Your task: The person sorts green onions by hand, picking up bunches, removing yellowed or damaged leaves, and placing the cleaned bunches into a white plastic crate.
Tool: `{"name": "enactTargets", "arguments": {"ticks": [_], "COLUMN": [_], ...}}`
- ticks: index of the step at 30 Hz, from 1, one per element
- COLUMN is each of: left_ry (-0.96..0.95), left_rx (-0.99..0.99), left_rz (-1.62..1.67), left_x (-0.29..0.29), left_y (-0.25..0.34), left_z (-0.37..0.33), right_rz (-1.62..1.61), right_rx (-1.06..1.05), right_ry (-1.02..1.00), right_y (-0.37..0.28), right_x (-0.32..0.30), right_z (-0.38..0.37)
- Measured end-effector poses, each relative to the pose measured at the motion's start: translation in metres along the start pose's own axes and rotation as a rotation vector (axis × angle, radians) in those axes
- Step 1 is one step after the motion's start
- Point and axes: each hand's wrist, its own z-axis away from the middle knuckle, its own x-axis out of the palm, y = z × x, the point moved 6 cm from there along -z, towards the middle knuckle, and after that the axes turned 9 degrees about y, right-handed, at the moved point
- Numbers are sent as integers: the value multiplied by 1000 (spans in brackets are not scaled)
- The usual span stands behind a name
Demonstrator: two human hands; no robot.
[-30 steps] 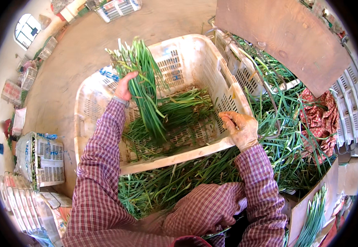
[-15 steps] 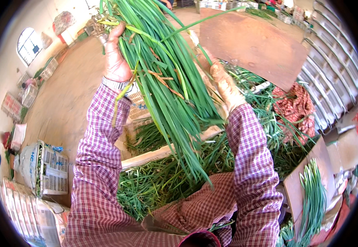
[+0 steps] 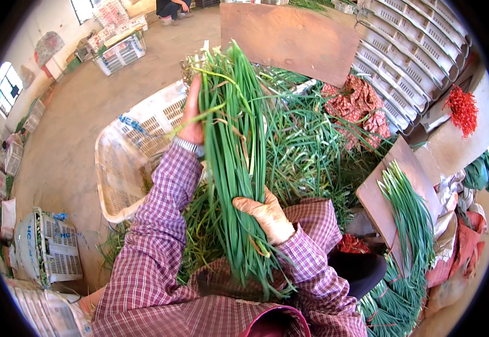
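Observation:
A thick bunch of long green chives [image 3: 236, 140] hangs before me, its pale root ends up and its leaf tips down toward my lap. My left hand [image 3: 192, 115] is pressed to the bunch's upper left side below the roots, its fingers mostly hidden behind the leaves. Lower down, my right hand [image 3: 267, 218] wraps around the leaves from the right, thumb across the front. A few yellowed leaves [image 3: 227, 84] stick out near the top. Loose chives [image 3: 306, 146] lie heaped behind and under the bunch.
A white plastic crate [image 3: 118, 174] stands at left. On the right, trimmed chives [image 3: 404, 208] lie on a tilted board [image 3: 371, 194]. Red ties [image 3: 462, 109] hang beyond, near stacked white crates [image 3: 401, 62]. A patterned red cloth [image 3: 359, 109] and brown board [image 3: 289, 39] are farther back.
The bunch has come down and nearer, turning from slanted to almost upright. My right hand, earlier raised at its right side with a single stalk, now grips its lower part. The view has shifted right.

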Motion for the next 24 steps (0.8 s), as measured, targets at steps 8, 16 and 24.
{"name": "enactTargets", "arguments": {"ticks": [8,16,24], "left_ry": [-24,-339,-374], "left_rx": [-613,-764,-749], "left_rz": [-45,230,388], "left_x": [-95,-53,-41], "left_y": [-144,-160,-105], "left_z": [186,202,180], "right_rz": [750,1726,1649], "right_rx": [-426,-309,-698], "right_ry": [125,131,56], "right_y": [106,76,58], "right_x": [-90,-54,-37], "right_z": [6,45,70]}}
